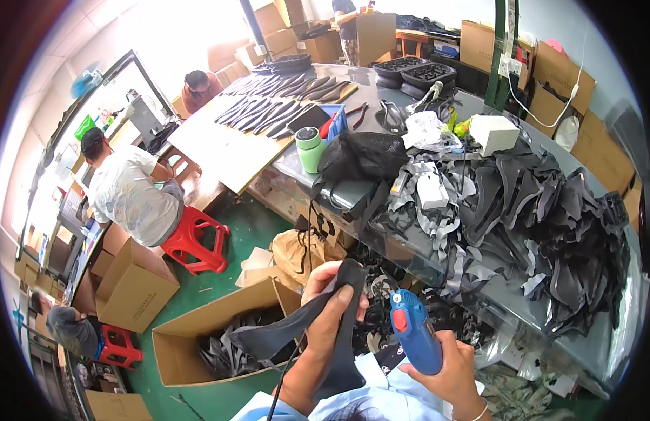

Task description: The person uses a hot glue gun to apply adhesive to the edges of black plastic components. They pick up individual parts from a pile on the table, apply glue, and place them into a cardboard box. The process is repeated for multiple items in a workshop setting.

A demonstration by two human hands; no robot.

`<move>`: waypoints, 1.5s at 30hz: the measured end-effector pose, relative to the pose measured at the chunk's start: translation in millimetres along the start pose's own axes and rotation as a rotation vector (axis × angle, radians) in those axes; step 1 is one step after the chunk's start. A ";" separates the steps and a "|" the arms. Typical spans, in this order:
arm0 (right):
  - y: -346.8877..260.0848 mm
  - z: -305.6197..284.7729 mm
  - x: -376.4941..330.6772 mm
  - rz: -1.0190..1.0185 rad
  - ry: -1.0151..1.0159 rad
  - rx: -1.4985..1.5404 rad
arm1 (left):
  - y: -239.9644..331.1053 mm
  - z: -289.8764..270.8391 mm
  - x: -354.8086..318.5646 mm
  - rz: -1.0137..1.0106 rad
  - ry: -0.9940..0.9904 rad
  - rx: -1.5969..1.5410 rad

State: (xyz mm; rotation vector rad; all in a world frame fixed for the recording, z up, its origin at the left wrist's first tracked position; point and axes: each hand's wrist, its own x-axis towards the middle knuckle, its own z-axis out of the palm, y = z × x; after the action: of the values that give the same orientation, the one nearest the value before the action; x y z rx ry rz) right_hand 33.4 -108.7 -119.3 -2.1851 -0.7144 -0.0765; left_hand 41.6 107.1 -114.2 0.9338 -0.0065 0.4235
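Observation:
My left hand (330, 316) is closed around a long, curved dark grey strip of soft sheet material (265, 338), folded over so that both ends hang down. In my right hand (450, 375) is a blue handheld power tool (417, 337) with a red button, held upright just right of the strip and apart from it. Its exact kind is unclear. Below and left of my left hand stands an open cardboard box (172, 344) holding several similar dark pieces (230, 351).
A grey-topped table (493, 281) carries heaped dark cut pieces (549, 238), a black bag (360, 161), a green bottle (309, 149) and a white box (493, 133). Seated people (132, 182) work at left, one on a red stool (198, 242). Scraps lie under the table.

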 end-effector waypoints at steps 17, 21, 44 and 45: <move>-0.6 0.5 -1.7 -0.060 -0.039 -0.025 | 12.2 -5.4 -13.1 -0.129 -0.129 0.368; -0.4 -3.3 1.9 -0.042 -0.044 0.020 | 15.9 -10.4 -5.0 -0.189 -0.344 0.599; 24.6 -9.0 -11.4 -0.209 -0.171 -0.228 | 40.9 -8.3 10.6 -0.814 -0.388 0.692; 24.2 -7.9 -11.4 -0.213 -0.163 -0.219 | 37.7 -10.6 12.0 -0.819 -0.416 0.707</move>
State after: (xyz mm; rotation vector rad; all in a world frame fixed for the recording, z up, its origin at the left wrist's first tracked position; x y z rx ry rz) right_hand 37.8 -132.0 -134.0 -2.3335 -1.0746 -0.0910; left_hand 37.3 139.1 -89.0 1.5986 0.1503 -0.5762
